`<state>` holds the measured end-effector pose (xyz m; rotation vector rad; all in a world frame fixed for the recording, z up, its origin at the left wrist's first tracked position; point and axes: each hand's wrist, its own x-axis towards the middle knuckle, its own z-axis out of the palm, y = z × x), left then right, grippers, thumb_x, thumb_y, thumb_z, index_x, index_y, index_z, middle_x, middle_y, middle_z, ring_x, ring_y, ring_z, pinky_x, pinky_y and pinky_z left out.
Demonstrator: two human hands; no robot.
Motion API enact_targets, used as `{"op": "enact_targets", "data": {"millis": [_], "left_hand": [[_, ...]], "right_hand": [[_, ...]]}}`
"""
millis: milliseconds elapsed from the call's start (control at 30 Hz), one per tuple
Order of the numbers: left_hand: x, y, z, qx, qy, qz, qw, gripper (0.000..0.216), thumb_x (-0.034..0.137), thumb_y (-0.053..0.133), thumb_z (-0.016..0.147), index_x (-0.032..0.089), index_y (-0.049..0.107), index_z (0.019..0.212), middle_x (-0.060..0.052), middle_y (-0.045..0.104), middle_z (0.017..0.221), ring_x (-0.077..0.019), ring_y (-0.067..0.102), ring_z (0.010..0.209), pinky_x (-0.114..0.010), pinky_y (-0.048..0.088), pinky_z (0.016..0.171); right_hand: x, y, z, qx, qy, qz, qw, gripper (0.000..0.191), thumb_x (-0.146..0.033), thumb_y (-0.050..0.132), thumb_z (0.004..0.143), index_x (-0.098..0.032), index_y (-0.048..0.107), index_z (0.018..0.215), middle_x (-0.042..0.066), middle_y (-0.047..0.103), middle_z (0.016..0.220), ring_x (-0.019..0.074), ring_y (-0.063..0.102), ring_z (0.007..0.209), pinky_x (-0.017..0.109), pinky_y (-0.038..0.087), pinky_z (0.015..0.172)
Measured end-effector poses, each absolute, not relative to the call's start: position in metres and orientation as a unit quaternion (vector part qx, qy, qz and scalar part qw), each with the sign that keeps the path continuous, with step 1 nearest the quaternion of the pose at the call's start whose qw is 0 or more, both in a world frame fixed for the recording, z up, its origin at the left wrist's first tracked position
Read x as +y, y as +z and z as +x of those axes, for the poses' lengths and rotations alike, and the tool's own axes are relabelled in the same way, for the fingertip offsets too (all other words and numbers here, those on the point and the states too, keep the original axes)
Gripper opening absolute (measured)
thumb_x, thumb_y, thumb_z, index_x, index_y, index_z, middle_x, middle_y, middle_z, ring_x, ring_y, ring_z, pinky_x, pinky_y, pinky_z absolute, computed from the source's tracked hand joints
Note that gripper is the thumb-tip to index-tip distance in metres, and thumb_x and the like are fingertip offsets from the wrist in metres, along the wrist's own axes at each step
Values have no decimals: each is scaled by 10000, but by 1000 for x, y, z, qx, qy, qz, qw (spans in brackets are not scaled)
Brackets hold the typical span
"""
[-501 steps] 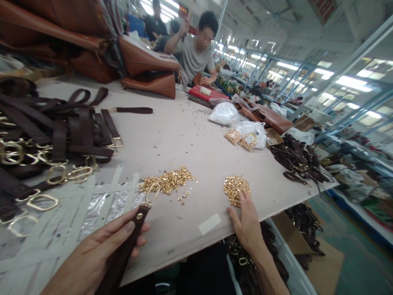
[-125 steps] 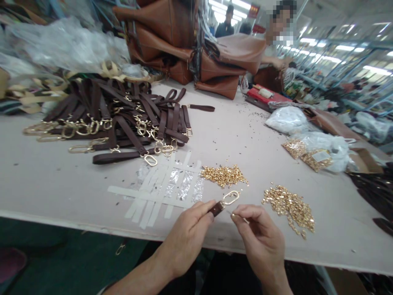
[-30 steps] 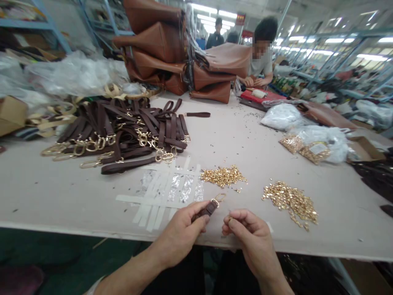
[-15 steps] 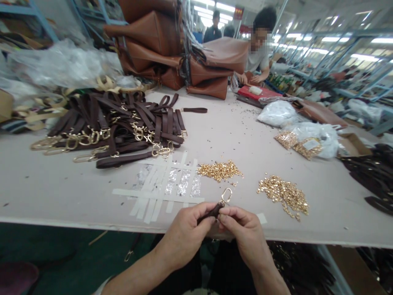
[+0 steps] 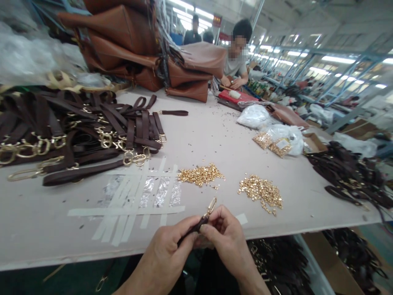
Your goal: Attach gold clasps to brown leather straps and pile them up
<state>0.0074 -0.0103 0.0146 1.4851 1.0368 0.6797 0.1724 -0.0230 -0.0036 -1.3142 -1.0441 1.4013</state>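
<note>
Close to the table's front edge, my left hand [image 5: 167, 248] is closed around a dark brown leather wrist strap [image 5: 193, 230]. From the strap's end a gold clasp [image 5: 211, 205] sticks up, seen nearly edge-on. My right hand [image 5: 229, 241] pinches the strap just below the clasp, thumb against curled fingers. Whether a small part also sits in that pinch is hidden. Beyond the hands lie two heaps of small gold metal pieces, a left heap [image 5: 201, 175] and a right heap [image 5: 260, 191].
Many finished-looking brown straps [image 5: 92, 135] with gold clasps are piled at left. Tape strips [image 5: 125, 211] cross the tabletop. Brown bags [image 5: 123, 45] are stacked behind. Bags of gold pieces [image 5: 279, 146] and dark straps [image 5: 353, 172] lie right. A co-worker [image 5: 236, 61] works at the far side.
The view has turned right, so the table's things appear further left. The clasp has rotated from face-on to nearly edge-on. Both hands still grip the strap.
</note>
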Motion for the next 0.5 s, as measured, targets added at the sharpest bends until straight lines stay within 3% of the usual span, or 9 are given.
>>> {"op": "enact_targets", "data": {"millis": [133,233,333,500], "left_hand": [[-8,13,14,447,283,593,607,389,293,482,962,283,593,1335,-14,713,914,-169,653,737,-267,542,688],[-3,11,16,472,287,536,638,440,307,451,962,236,541,1387,-28,659,896,-158,631,701,-262,542,627],[1,10,13,500,273,512,643,489,344,443,967,221,479,1438,1,599,811,-140,593,648,-256,518,625],[8,12,7,526,264,515,623,491,433,437,962,230,535,1399,9,564,792,-150,546,682,-248,447,595]], "right_hand": [[-16,-2,196,-527,461,-567,433,173,-324,694,841,-209,567,861,-23,645,761,138,606,700,241,475,644],[-3,-6,235,-633,245,-619,396,109,-293,607,902,-204,605,966,21,672,875,170,638,809,293,499,768],[12,-13,274,-720,22,-629,291,154,-205,517,932,-178,594,1062,65,683,940,198,649,844,326,507,783],[30,-21,299,-791,-53,-581,184,215,-119,439,938,-182,597,1070,80,693,932,225,646,887,352,509,806]]}}
